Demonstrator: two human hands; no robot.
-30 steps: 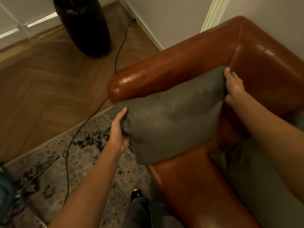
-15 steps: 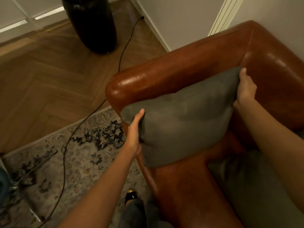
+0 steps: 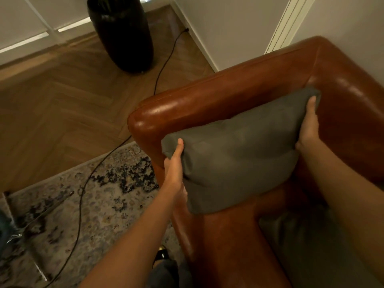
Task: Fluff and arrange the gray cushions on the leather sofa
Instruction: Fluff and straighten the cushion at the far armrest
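Dim, warm indoor light. Glare streaks the leather sofa [image 3: 207, 104] on its armrest and back corner. The seat at lower right sinks into shadow, perhaps slightly soft-focused. Wide-angle bending curves the white door trim [image 3: 284, 23] and floor edges.

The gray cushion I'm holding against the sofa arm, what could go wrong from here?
The gray cushion is held only at two opposite ends by the left hand and right hand, so it may sag or slip. Its lower corner overhangs the sofa arm; released here, it could tip onto the rug.
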